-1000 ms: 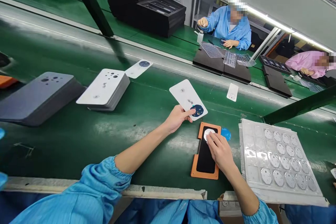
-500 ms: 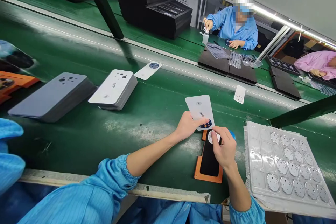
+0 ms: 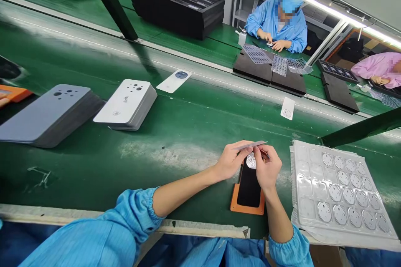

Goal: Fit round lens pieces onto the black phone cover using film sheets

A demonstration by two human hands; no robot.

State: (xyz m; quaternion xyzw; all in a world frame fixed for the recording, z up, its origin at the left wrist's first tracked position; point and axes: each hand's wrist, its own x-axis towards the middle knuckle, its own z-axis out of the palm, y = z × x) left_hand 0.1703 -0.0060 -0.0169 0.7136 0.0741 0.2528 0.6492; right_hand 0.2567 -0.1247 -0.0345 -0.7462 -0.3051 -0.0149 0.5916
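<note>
A thin pale panel [image 3: 250, 145], seen nearly edge-on, is pinched between my left hand [image 3: 233, 159] and my right hand [image 3: 269, 167]. Both hands have their fingers closed at its near edge, above an orange fixture [image 3: 248, 210]. In that fixture lies a black plate [image 3: 249, 192], with a round silvery-white piece [image 3: 251, 161] at its far end, partly covered by my fingers. To the right, a clear tray [image 3: 308, 204] holds several round white pieces [image 3: 339, 215].
Stacks of white panels [image 3: 122, 102] and grey panels [image 3: 46, 112] stand at the left. A single panel [image 3: 173, 82] and a small card [image 3: 287, 108] lie farther back. Green posts [image 3: 109, 2] rise from the bench. A person in blue [image 3: 275, 25] sits opposite.
The panel has tipped from facing me to nearly edge-on, and my left hand has moved right, close to my right hand. The person opposite has brought both hands together.
</note>
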